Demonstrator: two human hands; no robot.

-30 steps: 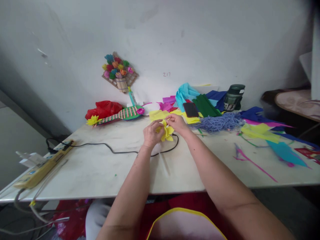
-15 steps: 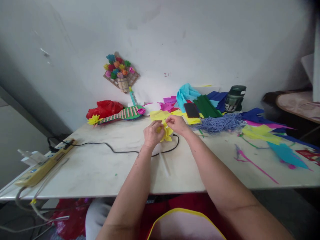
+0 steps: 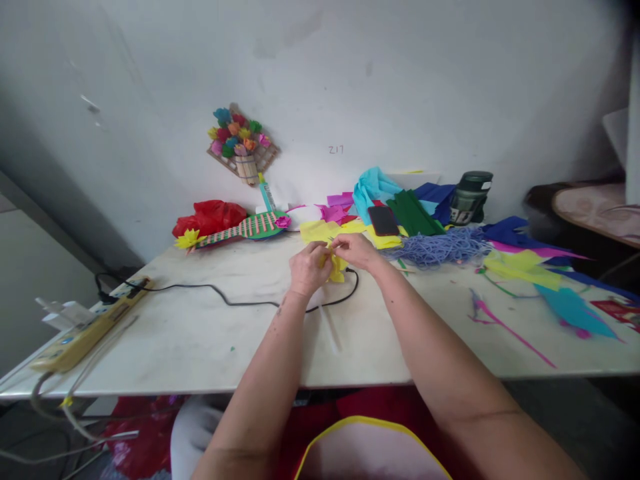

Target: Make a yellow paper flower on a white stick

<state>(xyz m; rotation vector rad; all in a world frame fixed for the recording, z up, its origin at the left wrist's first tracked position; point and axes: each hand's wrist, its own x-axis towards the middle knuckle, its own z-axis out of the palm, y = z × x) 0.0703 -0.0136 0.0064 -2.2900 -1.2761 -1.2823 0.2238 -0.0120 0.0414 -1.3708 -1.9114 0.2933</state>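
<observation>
head view. white table [image 3: 200, 347]: near edge runs across the lower part, below the hands; far side meets the wall [image 3: 425, 87]. open room for moving: tabletop left of the hands, crossed by a black cable [image 3: 240, 304], reaching to the yellow power strip [image 3: 65, 350] by the left edge; a further stretch right of the right forearm, with a thin pink strip [image 3: 520, 343] on it. far side, right of middle: dark phone [image 3: 383, 221], green paper [image 3: 414, 212], purple-blue shreds [image 3: 440, 247].

containers: one bamboo holder [image 3: 247, 170], on the wall, filled with many-coloured paper flowers [image 3: 233, 135]; one dark green lidded jar [image 3: 469, 200], upright, contents cannot be told; one red plastic bag [image 3: 210, 217], crumpled, contents hidden.

yellow flower [image 3: 336, 271]: one, of thin petals, held over the middle of the table between both hands. petals point down toward the near edge; long axis cannot be told, the fingers covering its upper part.

left hand [image 3: 307, 268]: fingers curled, thumb and forefinger pinching the flower's left side. right hand [image 3: 355, 251]: thumb and forefinger pressed together, pinching at its top. pale stick [image 3: 330, 328]: just beside the left wrist, slanting toward the near edge.
</observation>
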